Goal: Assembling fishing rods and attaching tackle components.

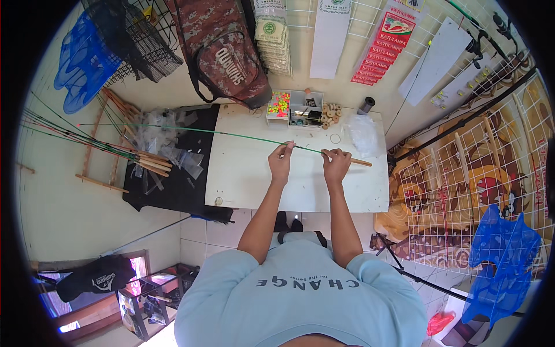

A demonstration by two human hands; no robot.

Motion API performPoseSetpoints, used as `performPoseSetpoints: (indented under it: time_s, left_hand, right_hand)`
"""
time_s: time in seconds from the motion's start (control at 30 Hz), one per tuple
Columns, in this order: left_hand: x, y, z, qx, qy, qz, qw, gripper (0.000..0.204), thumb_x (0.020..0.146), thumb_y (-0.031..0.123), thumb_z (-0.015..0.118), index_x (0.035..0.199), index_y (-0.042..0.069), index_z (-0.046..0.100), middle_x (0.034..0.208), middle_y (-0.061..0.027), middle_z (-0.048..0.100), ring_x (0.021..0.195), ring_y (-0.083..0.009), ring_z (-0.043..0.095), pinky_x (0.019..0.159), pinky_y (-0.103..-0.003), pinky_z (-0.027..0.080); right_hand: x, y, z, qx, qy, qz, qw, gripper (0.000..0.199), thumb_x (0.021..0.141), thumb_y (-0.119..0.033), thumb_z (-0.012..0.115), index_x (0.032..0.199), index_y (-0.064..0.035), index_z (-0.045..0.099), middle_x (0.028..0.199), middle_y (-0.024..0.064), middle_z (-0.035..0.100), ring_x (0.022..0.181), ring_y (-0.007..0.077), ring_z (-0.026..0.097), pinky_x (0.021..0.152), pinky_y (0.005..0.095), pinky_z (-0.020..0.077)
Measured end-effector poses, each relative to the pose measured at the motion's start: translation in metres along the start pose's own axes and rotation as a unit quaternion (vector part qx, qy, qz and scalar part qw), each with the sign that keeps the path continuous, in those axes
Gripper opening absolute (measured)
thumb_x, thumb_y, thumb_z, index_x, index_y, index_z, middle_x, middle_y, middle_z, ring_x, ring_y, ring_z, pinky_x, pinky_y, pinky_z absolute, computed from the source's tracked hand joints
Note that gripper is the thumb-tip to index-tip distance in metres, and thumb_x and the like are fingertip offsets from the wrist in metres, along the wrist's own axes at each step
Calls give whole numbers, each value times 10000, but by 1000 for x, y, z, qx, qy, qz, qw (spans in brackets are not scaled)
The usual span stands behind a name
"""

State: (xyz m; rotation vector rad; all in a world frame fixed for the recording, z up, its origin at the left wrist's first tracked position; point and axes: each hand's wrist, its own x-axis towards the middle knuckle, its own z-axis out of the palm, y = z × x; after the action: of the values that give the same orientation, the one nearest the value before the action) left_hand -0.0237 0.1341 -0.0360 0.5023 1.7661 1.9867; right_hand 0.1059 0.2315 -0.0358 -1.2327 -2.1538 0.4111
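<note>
A slim green fishing rod (243, 136) with a short wooden handle (362, 163) lies across in front of me, raised a little over the white table (260, 182). Its thin tip reaches far to the left, past the table's edge. My left hand (280, 161) pinches the rod around mid-table, at a dark band. Closer to the handle, my right hand (336, 166) has its fingers closed around the green shaft. The wooden end sticks out to the right of that hand.
At the table's back stand a tray of colourful beads (279, 105), tan spools (330, 113), a black cylinder (366, 105) and a clear plastic bag (363, 135). Several wooden-handled rods (153, 162) and plastic sleeves lie left over black cloth (199, 151). A wire rack (462, 168) stands right.
</note>
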Motion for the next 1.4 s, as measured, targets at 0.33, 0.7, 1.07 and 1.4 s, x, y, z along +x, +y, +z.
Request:
performPoseSetpoints:
  time_s: [0.33, 0.7, 1.07, 1.4]
  left_hand:
    - [31, -33, -29, -12, 17, -131, 991, 346, 880, 387, 639, 1072, 99, 654, 994, -10, 675, 849, -102, 569, 663, -238, 415]
    - [58, -68, -71, -5, 33, -234, 972, 337, 843, 398, 677, 1030, 119, 640, 998, 21, 657, 889, -128, 542, 718, -299, 413]
    - [71, -84, -77, -2, 54, -258, 965, 441, 874, 262, 624, 1243, 43, 522, 1022, -34, 647, 822, -107, 530, 647, -262, 417]
    - [40, -93, -54, 340, 55, -71, 936, 644, 815, 155, 619, 1370, 28, 317, 1283, -181, 470, 1192, -389, 368, 1037, -467, 292]
  right_hand:
    - [10, -13, 33, 1, -53, 6, 999, 124, 731, -174, 725, 847, -213, 751, 865, -4, 651, 916, 242, 501, 790, 376, 392]
    - [-4, -21, 80, -27, -114, -1, 993, 146, 726, -157, 708, 841, -234, 754, 839, -19, 643, 889, 225, 512, 767, 369, 383]
    - [5, -22, 108, -59, -134, -49, 988, 162, 723, -146, 707, 869, -209, 740, 878, -8, 659, 904, 239, 535, 769, 379, 421]
    - [-21, -4, 93, -12, -118, -21, 993, 306, 721, -94, 703, 1025, -130, 683, 1073, 60, 642, 1051, 274, 527, 869, 397, 428]
